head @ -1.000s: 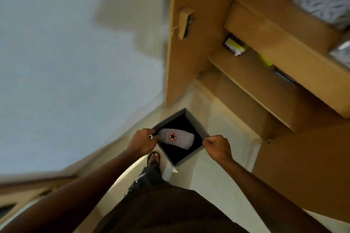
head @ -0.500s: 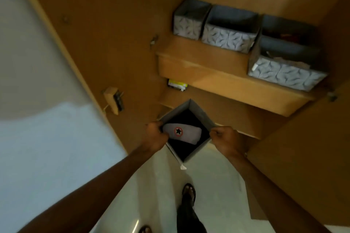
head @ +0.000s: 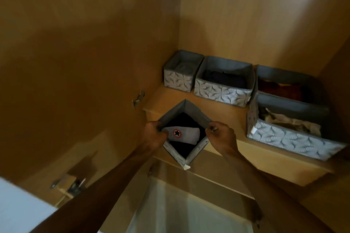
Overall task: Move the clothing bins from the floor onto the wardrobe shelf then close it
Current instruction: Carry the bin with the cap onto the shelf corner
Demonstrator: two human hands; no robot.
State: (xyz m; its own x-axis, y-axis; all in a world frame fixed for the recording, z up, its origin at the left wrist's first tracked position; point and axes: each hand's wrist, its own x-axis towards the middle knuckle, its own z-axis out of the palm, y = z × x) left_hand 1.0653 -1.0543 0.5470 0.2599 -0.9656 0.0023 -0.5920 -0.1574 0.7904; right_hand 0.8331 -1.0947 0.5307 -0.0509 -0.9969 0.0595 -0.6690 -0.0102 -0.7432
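Grey bin [head: 191, 111] between both grips

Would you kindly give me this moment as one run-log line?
phase: placing | left hand, right hand: gripping small bin rim | bin: at shelf front edge | shelf: four bins

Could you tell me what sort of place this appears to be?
Most likely a home wardrobe: a wooden shelf carries patterned fabric bins of folded clothing, and an open door with a hinge stands alongside.

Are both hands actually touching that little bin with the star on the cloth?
Touching. The head view shows the left hand and right hand pinching opposite corners of the bin.
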